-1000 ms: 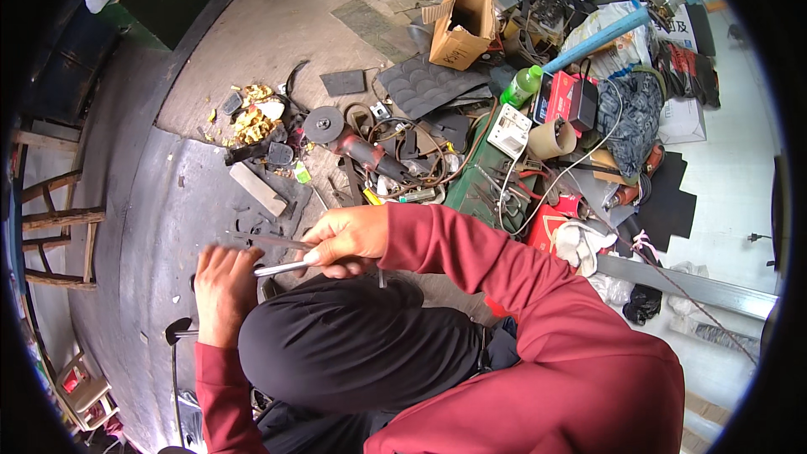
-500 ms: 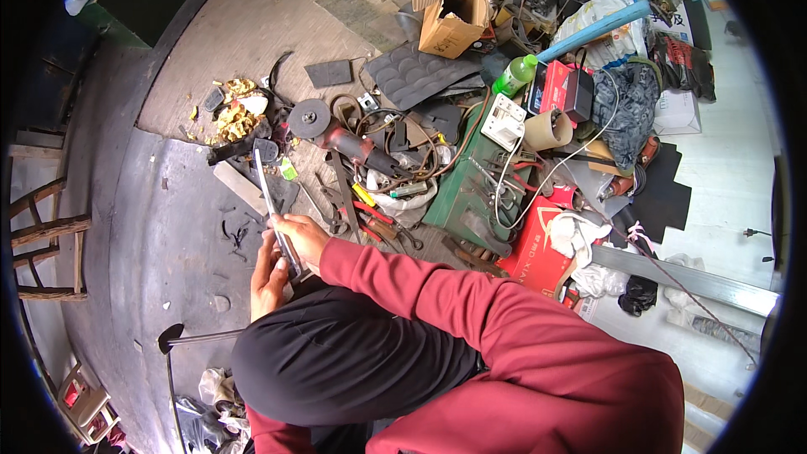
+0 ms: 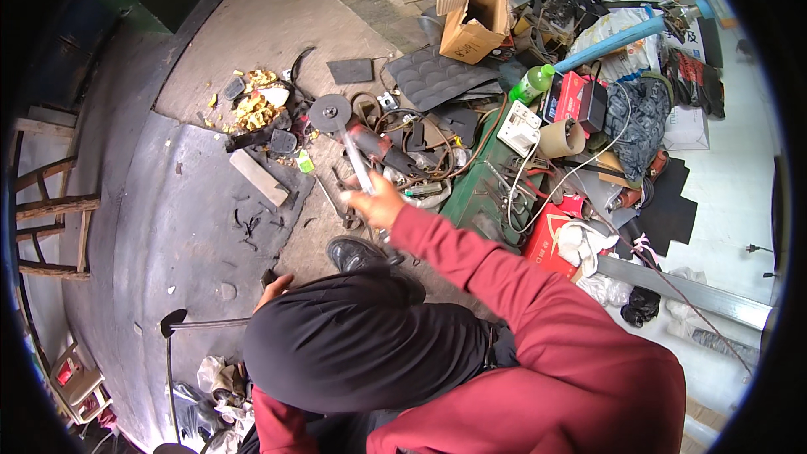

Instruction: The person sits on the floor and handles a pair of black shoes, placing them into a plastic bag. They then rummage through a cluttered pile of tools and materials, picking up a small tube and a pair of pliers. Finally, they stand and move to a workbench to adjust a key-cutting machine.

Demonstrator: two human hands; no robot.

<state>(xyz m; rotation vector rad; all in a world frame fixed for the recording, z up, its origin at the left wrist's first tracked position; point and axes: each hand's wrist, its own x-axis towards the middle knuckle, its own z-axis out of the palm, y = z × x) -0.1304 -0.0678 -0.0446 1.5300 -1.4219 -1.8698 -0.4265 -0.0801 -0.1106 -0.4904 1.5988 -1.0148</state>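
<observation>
My right hand is stretched forward over the floor, closed around a thin silvery metal tool that points up and away from me. Just beyond its tip lies a red angle grinder with a grey disc, among cables and scrap. My left hand is low by my dark trouser knee, mostly hidden; its fingers rest near a small dark piece on the grey metal sheet. My black shoe shows below the right hand.
A wooden block lies on the sheet's edge. Farther off are a cardboard box, a green bottle, a blue tube, a green metal plate, a red box, a steel beam and a wooden chair.
My right hand has swung the silvery tool from beside my knee up and forward toward the grinder. My left hand has let go of it and dropped behind my knee.
</observation>
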